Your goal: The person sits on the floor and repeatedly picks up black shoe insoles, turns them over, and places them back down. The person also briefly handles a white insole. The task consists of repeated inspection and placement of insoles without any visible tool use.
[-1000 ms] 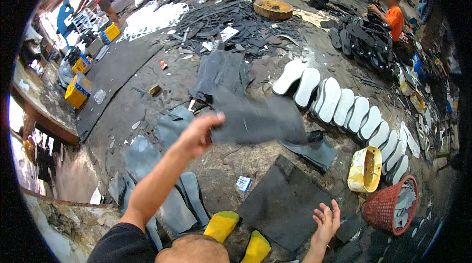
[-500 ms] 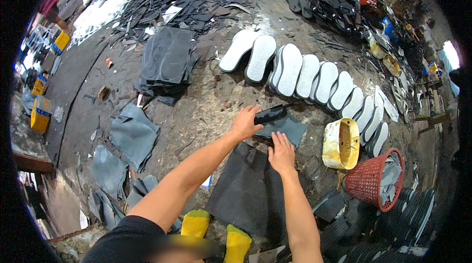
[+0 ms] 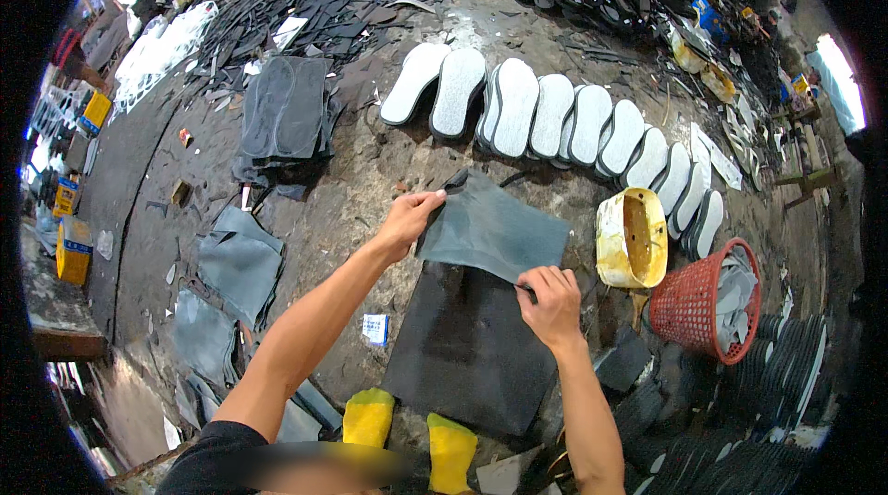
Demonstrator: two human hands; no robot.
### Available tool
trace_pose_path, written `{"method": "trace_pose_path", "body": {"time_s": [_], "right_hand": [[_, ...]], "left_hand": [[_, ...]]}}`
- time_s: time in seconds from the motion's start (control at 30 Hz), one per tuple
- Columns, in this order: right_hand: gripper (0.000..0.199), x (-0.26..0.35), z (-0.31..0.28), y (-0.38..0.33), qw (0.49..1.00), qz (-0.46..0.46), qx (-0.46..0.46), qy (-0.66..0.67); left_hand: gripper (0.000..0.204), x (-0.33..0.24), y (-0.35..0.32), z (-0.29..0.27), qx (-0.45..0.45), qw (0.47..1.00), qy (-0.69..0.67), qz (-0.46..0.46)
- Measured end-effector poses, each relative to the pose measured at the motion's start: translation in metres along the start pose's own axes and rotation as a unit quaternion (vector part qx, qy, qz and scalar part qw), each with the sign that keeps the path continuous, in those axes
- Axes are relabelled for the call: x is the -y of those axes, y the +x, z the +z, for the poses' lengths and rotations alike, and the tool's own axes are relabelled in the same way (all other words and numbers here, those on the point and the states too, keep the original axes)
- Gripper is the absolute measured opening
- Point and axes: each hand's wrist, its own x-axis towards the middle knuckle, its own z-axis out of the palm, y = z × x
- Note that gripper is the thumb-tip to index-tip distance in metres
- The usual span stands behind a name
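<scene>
The person wears a black sleeve (image 3: 205, 456) that is short and plain, and from there the left arm (image 3: 310, 338) and left hand (image 3: 407, 223) are bare. The right arm (image 3: 585, 412) and right hand (image 3: 553, 303) are bare too, as far as they show. Two bright yellow socks (image 3: 368, 419) have round, greenish tips, and the body next to them is too blurry to tell.

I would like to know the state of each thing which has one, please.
Grey sheet: held, spread out
Left grip: closed on its left edge
Right grip: closed on its lower edge
Black mat: flat
White-topped soles: overlapping in a row
Yellowed container: open
Red basket: open, holding grey scraps
</scene>
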Motion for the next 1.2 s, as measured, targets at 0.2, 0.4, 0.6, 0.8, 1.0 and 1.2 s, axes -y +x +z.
{"method": "trace_pose_path", "body": {"time_s": [0.2,0.4,0.6,0.8,1.0,1.2], "right_hand": [[0.018,0.059,-0.037,-0.111,0.998,-0.009,0.013,-0.058],[0.019,0.090,0.010,-0.183,0.995,0.010,0.080,-0.063],[0.036,0.081,-0.003,-0.217,0.983,0.169,0.025,-0.063],[0.035,0.094,0.012,-0.202,0.954,0.248,-0.038,-0.163],[0.083,0.075,0.044,-0.131,0.977,0.143,0.156,0.027],[0.107,0.046,0.050,-0.148,0.963,0.136,0.209,-0.105]], "left_hand": [[0.037,0.061,-0.145,-0.007,-0.014,0.981,-0.161,-0.108],[0.065,0.126,-0.207,0.003,0.140,0.699,0.497,0.495],[0.086,0.136,-0.189,-0.006,0.183,0.618,0.702,0.303],[0.108,0.128,-0.183,-0.018,0.160,0.684,0.647,0.298],[0.132,0.121,-0.165,-0.015,0.158,0.676,0.657,0.295],[0.142,0.122,-0.164,-0.042,0.135,0.669,0.686,0.253]]}}
